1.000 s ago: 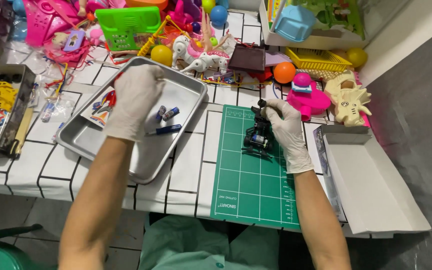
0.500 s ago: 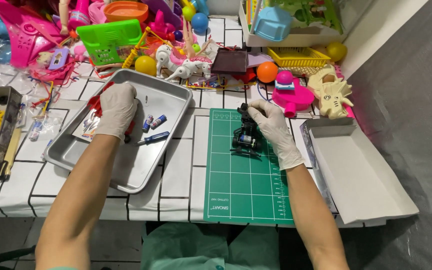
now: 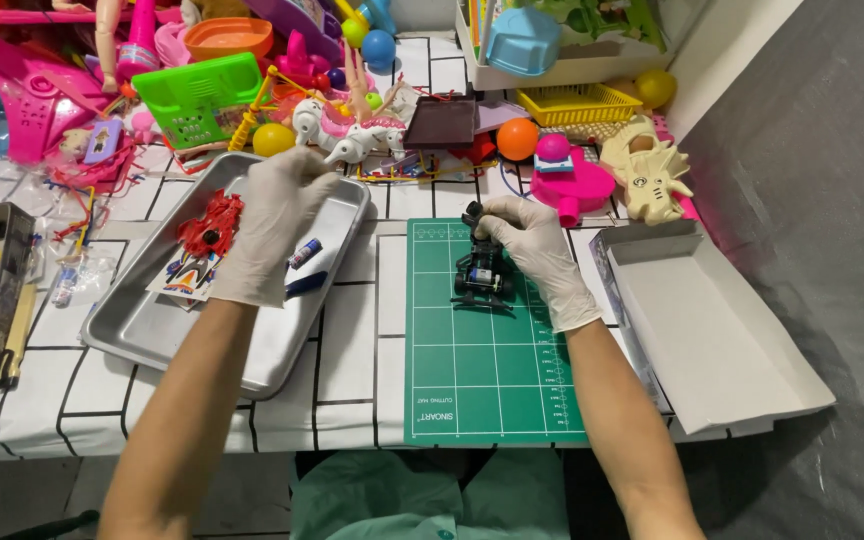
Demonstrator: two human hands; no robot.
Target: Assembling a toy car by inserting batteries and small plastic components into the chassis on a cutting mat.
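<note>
My left hand (image 3: 274, 228), in a white glove, hovers palm down over the metal tray (image 3: 132, 345), just right of a red toy car shell (image 3: 210, 225). Its fingertips curl toward the tray's far rim and are hidden. Two small batteries (image 3: 304, 253) and a blue pen-like tool (image 3: 307, 285) lie in the tray beside that hand. My right hand (image 3: 534, 248), also gloved, grips a small black toy car chassis (image 3: 480, 272) that rests on the green cutting mat (image 3: 492, 385).
A white cardboard box lid (image 3: 712, 330) lies open at the right. Many plastic toys crowd the back of the tiled table, among them a green basket (image 3: 202, 100) and an orange ball (image 3: 517, 138). A dark bin (image 3: 0, 300) with yellow parts stands at the left edge.
My left hand has slid right inside the tray, off the red car shell, which now shows. My right hand has stayed on the black chassis on the mat.
</note>
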